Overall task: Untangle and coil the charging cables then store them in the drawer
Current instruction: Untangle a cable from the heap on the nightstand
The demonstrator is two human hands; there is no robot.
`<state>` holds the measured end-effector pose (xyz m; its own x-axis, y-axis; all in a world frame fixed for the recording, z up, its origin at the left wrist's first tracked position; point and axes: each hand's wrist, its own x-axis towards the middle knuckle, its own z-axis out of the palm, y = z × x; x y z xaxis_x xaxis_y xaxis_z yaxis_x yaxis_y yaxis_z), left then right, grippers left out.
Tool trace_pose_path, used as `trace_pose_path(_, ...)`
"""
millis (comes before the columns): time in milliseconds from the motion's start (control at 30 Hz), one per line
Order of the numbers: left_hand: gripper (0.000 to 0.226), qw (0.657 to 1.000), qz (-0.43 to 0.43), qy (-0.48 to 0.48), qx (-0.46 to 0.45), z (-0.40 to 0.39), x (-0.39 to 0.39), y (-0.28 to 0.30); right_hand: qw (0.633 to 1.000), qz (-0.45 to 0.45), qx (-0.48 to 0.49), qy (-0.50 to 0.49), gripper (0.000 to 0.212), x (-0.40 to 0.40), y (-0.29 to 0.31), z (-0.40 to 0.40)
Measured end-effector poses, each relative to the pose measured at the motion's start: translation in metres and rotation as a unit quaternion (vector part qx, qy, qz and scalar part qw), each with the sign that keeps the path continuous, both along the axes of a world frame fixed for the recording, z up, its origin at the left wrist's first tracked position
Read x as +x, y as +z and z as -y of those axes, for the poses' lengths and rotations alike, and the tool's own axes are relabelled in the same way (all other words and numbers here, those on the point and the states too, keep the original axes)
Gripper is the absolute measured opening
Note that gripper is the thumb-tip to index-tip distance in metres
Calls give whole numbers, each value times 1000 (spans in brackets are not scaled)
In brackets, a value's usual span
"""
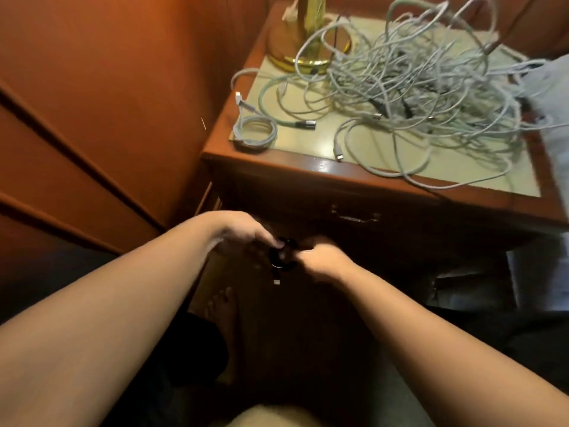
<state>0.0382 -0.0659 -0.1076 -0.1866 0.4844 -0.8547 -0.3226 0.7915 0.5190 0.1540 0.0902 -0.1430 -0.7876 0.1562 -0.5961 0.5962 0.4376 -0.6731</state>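
Observation:
Both my hands hold a small coil of black cable (282,255) in front of the nightstand, below its top. My left hand (243,232) pinches the coil from the left, and my right hand (320,257) grips it from the right. A light plug end (276,282) dangles under the coil. On the nightstand top (308,140) lies a big tangle of white cables (425,84). One white cable sits neatly coiled (255,132) at the front left corner. The drawer front, with a metal handle (354,215), is shut.
A brass lamp base (304,44) stands at the back left of the nightstand. Orange wall panels (92,118) run along the left. A bed edge with pale fabric (554,118) lies to the right. My bare foot (223,306) rests on the floor below my hands.

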Motion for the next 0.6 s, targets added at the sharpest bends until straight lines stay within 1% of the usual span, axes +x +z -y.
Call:
trace_pose_path(33, 18, 999, 25, -6, 34, 1, -2, 20, 1000, -13, 2, 16, 21, 5, 18, -3)
trace_pose_path(100, 19, 996, 7, -24, 85, 6, -5, 61, 998, -49, -30, 15, 29, 13, 55, -8)
trace_pose_path(233, 29, 982, -63, 0, 179, 15, 1, 126, 982, -128, -136, -22, 28, 25, 126, -16)
trace_pose_path(367, 24, 954, -167, 82, 235, 17, 7, 159, 952, -148, -257, -79, 19, 24, 169, -23)
trace_pose_path(433, 35, 938, -225, 128, 232, 14, 3, 169, 944, -162, -269, -98, 11, 16, 182, -26)
trace_pose_path(467, 38, 929, -250, 147, 232, 12, -1, 174, 943, -169, -268, -104, 13, 9, 186, -26)
trace_pose_path(567, 29, 896, -313, 191, 251, 4, -15, 186, 939, -181, -263, -127, 30, -14, 193, -26)
trace_pose_path(600, 28, 885, -330, 208, 256, 3, -20, 186, 938, -181, -265, -135, 32, -22, 194, -26)
